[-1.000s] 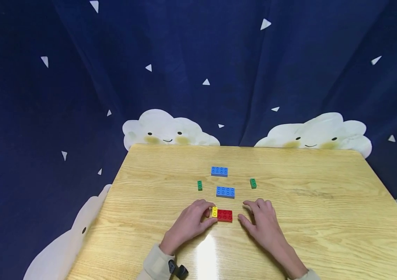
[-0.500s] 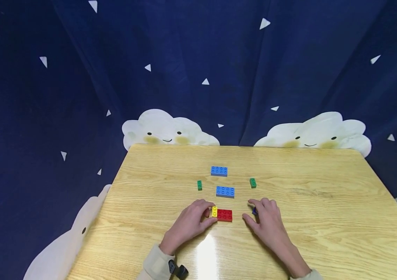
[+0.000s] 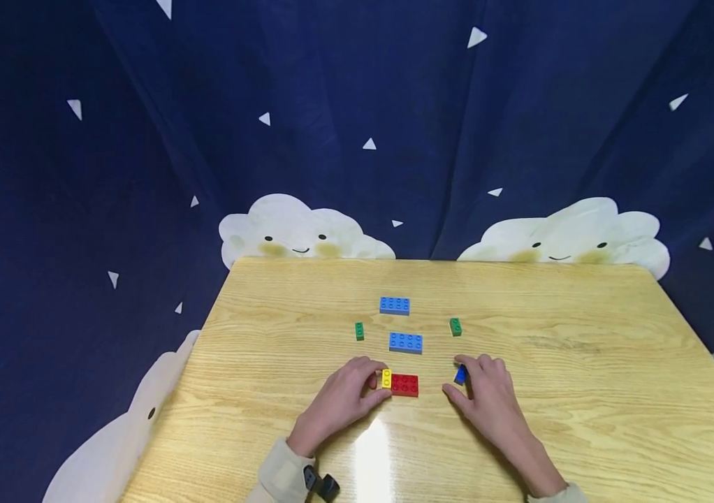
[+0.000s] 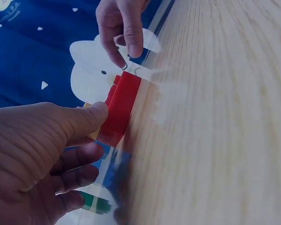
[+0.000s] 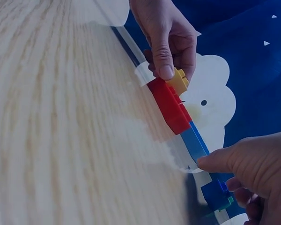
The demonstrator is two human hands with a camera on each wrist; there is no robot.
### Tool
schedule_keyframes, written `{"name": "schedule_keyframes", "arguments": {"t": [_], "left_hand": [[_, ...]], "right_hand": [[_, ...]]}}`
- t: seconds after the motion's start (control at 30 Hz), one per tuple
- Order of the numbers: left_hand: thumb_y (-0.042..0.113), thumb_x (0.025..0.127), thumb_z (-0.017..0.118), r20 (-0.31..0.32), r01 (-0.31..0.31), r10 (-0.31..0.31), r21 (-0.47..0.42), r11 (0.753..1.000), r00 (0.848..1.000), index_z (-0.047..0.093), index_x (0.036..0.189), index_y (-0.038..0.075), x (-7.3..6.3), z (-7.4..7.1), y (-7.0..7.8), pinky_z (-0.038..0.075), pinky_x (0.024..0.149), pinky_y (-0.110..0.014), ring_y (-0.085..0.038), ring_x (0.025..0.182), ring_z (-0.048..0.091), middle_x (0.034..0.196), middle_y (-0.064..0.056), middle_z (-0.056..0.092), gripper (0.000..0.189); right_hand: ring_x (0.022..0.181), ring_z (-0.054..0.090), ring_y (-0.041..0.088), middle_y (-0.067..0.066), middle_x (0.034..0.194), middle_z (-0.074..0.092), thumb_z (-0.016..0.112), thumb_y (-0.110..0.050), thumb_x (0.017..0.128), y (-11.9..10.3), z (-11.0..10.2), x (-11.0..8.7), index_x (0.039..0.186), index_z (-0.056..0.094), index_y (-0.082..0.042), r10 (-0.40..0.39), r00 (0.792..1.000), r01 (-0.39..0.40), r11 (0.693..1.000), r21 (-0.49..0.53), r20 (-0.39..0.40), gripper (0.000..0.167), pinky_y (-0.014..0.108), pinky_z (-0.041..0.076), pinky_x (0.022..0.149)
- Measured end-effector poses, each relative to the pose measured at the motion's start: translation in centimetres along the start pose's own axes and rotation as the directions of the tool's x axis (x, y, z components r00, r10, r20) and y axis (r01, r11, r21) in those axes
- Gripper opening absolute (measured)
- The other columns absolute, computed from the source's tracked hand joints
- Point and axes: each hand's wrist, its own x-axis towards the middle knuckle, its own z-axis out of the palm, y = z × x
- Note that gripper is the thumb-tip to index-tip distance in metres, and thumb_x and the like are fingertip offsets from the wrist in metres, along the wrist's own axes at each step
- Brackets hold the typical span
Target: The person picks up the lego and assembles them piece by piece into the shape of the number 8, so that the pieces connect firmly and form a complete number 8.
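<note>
Your left hand pinches the yellow brick between thumb and forefinger, thumb on the near side and forefinger on the far side, while its other fingers curl loosely behind. That brick sits across the studs of the red brick at its left end (whether it is pressed fully home, I can't tell). Gripping at that end probably steadies the pair and leaves the remaining red studs uncovered.

Your right hand has its thumb and forefinger well parted, with the dark blue brick lying partly under the forefinger. Your thumb is clear of that brick, so you don't seem to have hold of it; whether another finger touches it is hidden. The wide spread looks suited to taking it by opposite sides.

Beyond your hands, the nearer blue brick and the farther blue brick lie studs up on the table, flanked by the left green brick and the right green brick, spaced apart perhaps for easy picking.
</note>
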Motion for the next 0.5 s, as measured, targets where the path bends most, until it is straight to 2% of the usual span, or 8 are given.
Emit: {"name": "schedule_keyframes", "arguments": {"t": [0.27, 0.5], "left_hand": [[0.032, 0.097, 0.077, -0.002, -0.004, 0.004, -0.002, 1.000, 1.000, 0.071, 0.123, 0.011, -0.03, -0.12, 0.04, 0.044, 0.068, -0.020, -0.010, 0.080, 0.053, 0.089, 0.002, 0.062, 0.034], [0.030, 0.096, 0.078, -0.014, -0.026, 0.026, 0.008, 1.000, 1.000, 0.071, 0.122, 0.010, -0.02, -0.26, 0.09, 0.044, 0.067, -0.020, -0.008, 0.079, 0.051, 0.088, 0.001, 0.062, 0.034]], "right_hand": [[0.087, 0.043, 0.029, 0.011, 0.096, 0.061, 0.088, -0.030, 0.086, 0.61, -0.43, -0.23, 0.126, 0.067, 0.002, 0.018, 1.000, -0.018, 1.000, -0.008, 0.014, 0.056, 0.040, 0.034, 0.077], [0.087, 0.045, 0.030, 0.011, 0.095, 0.062, 0.086, -0.024, 0.088, 0.87, -0.74, -0.45, 0.125, 0.068, 0.002, 0.026, 0.999, -0.025, 0.999, -0.019, 0.027, 0.049, 0.041, 0.034, 0.075]]}}
